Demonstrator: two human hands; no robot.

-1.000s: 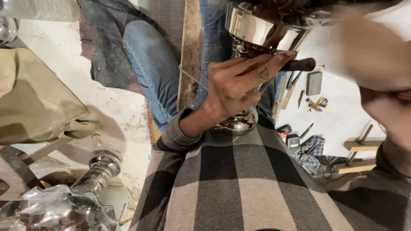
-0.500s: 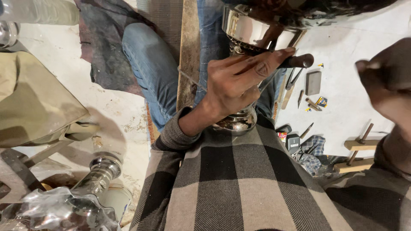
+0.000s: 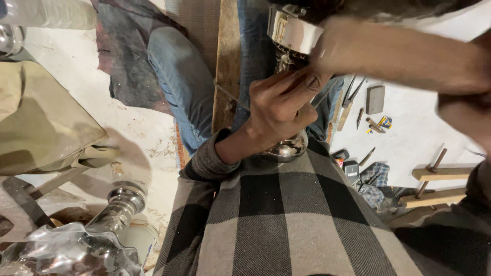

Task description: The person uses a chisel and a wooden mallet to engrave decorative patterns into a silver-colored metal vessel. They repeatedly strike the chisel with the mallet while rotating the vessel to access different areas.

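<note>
I sit with a tall shiny metal piece between my knees. Its wide polished top band (image 3: pixel 292 31) is at the upper middle and its rounded base (image 3: pixel 286 150) rests against my checked sweater. My left hand (image 3: pixel 279 110) is wrapped around the stem between the two. My right hand (image 3: pixel 335 51) comes in from the right, blurred, with its fingers against the top band. Whether it grips the band or holds a tool is hidden by the blur.
A wooden plank (image 3: pixel 226 66) lies between my jeans legs. Pliers (image 3: pixel 352 93), a grey block (image 3: pixel 375 98), small tools and wooden blocks (image 3: pixel 434 174) lie on the white floor at right. At left are a tan bag (image 3: pixel 41 122) and another shiny metal stand (image 3: pixel 120 204) wrapped in plastic.
My right hand has swung in from the right edge to the top band of the metal piece. The left hand keeps its hold on the stem.
</note>
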